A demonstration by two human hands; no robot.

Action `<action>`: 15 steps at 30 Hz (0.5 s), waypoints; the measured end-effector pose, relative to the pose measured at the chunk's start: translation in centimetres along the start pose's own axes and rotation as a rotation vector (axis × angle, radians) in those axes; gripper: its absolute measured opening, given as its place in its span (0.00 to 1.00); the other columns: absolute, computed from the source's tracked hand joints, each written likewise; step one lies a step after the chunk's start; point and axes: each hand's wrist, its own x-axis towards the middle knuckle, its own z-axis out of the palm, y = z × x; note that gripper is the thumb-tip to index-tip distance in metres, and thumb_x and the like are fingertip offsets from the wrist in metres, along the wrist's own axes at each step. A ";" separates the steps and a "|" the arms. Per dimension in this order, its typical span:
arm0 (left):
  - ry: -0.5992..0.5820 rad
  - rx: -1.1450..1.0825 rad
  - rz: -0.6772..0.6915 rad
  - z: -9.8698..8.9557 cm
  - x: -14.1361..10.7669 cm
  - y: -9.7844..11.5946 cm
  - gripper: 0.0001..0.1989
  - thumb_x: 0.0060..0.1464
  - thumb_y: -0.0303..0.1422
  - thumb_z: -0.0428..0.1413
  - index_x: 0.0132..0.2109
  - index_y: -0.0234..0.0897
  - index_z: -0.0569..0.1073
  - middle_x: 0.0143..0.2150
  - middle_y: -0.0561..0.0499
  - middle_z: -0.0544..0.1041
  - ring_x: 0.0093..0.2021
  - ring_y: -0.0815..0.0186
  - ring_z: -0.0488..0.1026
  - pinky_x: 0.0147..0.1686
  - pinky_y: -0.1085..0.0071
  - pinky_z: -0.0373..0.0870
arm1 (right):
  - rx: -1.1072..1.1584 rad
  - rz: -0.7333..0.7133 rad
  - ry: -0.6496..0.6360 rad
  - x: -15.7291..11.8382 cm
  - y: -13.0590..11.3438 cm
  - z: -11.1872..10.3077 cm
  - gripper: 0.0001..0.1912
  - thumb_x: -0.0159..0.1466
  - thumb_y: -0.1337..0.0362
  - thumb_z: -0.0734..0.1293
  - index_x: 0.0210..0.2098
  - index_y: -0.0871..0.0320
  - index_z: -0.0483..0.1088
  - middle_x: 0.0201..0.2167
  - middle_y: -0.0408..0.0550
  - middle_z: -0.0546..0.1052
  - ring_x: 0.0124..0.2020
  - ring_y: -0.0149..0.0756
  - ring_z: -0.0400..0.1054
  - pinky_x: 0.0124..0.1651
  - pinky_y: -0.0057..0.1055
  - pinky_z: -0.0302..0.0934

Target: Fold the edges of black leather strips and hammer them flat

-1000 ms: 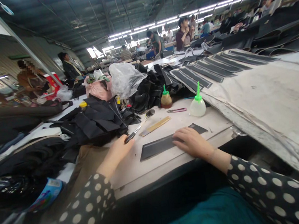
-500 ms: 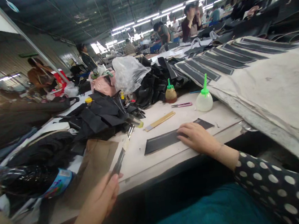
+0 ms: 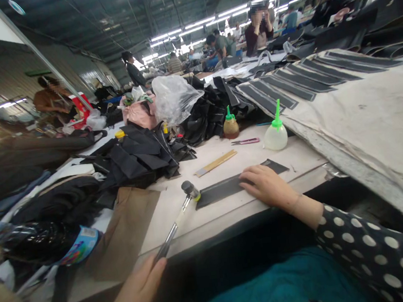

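Note:
My left hand (image 3: pixel 147 279) is wrapped round the handle of a small mallet (image 3: pixel 179 216). Its dark and yellow-green head is at the left end of a black leather strip (image 3: pixel 219 191); whether it touches the strip, I cannot tell. The strip lies on the pale worktable (image 3: pixel 183 245). My right hand (image 3: pixel 263 185) rests flat on the strip's right part with its fingers stretched out, covering some of it. Just beyond the strip is a yellowish flat stick (image 3: pixel 216 163).
Behind are pink thread snips (image 3: pixel 246 141) and two green-nozzled squeeze bottles (image 3: pixel 275 134) (image 3: pixel 231 127). A heap of black pieces (image 3: pixel 133 152) stands at the left, near a dark drink bottle (image 3: pixel 47 243). Finished-looking strips (image 3: pixel 289 84) lie on a raised board (image 3: pixel 373 110) at right.
The mallet has come down, its head moving from above the table to the strip's left end. My left hand has lowered. My right hand has stayed in place on the strip.

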 end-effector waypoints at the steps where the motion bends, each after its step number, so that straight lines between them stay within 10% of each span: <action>1: -0.014 -0.008 -0.008 0.1 -0.1 -0.1 0.20 0.49 0.51 0.47 0.28 0.38 0.69 0.20 0.53 0.67 0.23 0.66 0.66 0.23 0.73 0.64 | -0.001 0.001 -0.002 0.0 0.0 0.0 0.10 0.64 0.60 0.61 0.39 0.59 0.70 0.39 0.50 0.72 0.41 0.39 0.64 0.46 0.37 0.57; 10: -0.012 -0.037 -0.078 0.3 -0.7 -2.4 0.24 0.42 0.56 0.51 0.34 0.41 0.72 0.34 0.48 0.76 0.40 0.57 0.73 0.34 0.70 0.72 | 0.027 -0.004 0.000 -0.1 0.1 0.0 0.11 0.64 0.61 0.60 0.40 0.60 0.70 0.40 0.51 0.72 0.42 0.40 0.64 0.47 0.38 0.59; 15: 0.002 -0.093 -0.138 0.5 -1.1 -3.1 0.26 0.49 0.56 0.44 0.41 0.40 0.70 0.26 0.50 0.75 0.29 0.62 0.73 0.28 0.71 0.72 | 0.079 -0.008 0.011 -0.1 0.0 -0.2 0.09 0.63 0.63 0.61 0.40 0.59 0.70 0.40 0.52 0.71 0.42 0.40 0.63 0.48 0.38 0.60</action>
